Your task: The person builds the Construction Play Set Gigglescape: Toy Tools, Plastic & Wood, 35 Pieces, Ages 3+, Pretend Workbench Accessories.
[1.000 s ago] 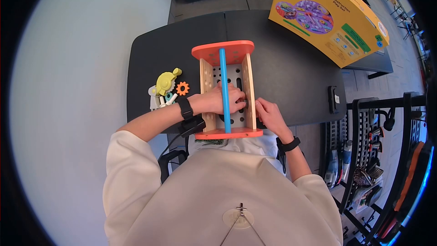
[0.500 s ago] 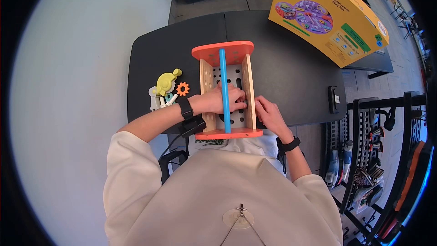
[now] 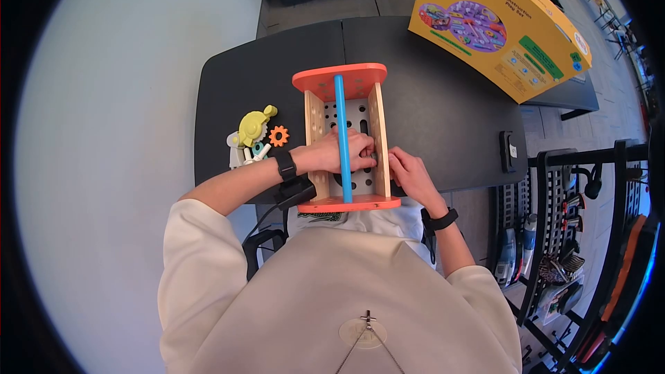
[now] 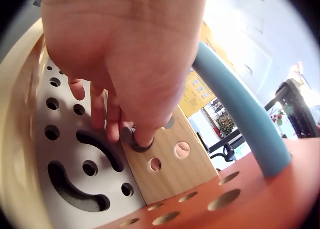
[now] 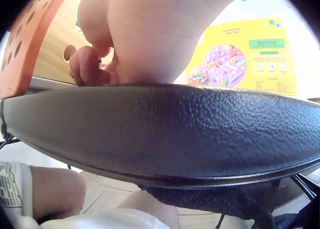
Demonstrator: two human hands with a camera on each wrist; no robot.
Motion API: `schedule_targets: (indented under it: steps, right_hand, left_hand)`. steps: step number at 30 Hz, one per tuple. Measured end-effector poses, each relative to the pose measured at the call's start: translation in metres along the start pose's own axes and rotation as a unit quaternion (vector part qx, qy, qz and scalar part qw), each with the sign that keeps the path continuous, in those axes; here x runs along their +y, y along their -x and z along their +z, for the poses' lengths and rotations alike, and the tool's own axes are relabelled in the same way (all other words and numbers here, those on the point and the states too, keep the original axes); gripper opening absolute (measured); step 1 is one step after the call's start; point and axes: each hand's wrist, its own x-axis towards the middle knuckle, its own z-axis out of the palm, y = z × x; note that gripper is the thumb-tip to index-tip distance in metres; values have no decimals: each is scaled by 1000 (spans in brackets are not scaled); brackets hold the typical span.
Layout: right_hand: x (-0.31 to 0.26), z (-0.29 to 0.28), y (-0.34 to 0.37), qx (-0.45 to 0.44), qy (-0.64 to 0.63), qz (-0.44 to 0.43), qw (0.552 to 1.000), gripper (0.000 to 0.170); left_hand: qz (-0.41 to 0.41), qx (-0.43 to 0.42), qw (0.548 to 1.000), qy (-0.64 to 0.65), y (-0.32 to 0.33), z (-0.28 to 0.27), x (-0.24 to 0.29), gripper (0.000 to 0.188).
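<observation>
Left hand (image 4: pixel 127 54): pinches round grey plastic-looking peg (image 4: pixel 128 135), mostly hidden in head view
Right hand (image 5: pixel 142 36): fingers curled, grip cannot be told

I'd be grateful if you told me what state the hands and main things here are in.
Toolbox: upright, open-topped.
Blue bar: in place across the top.
Left hand: inside the toolbox, pinching the grey piece.
Grey piece: at a hole; depth unclear.
Right hand: outside, fingers curled; anything held is hidden.
Orange gear: lying loose.
Yellow saw: lying beside the gear.
Yellow box: standing upright.
</observation>
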Motion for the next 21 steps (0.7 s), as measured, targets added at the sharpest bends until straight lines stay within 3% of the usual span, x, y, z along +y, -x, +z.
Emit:
schedule_targets:
  steps: [2,8,11,13,14,19,21]
  right_hand:
    - [-1,0,-1,-3,1,0,1000,29]
    - [-4,1,1,-1,-17,17,1000,31]
    - [-15,0,3,-17,-42,59,997,33]
    - [-5,2,1,-1,-42,46,998,33]
    - [-3,3,0,-7,-39,51,998,40]
    - [-17,2,3,-26,-93,57,994,58]
    - [-28,-1,4,-71,-89,64,991,58]
  left_hand:
    - [-5,19,1000,-10,0,1,-1,36]
    - [-4,-30,999,-22,12,-14,6,35]
    - [10,-18,994,-105,37,-28,4,29]
    - [19,33,981,-189,51,-31,0,24]
    - [49,75,973,-214,60,-32,-6,23]
    - [31,163,970,-177,89,-57,-3,27]
    - [-33,140,989,-23,97,-71,4,31]
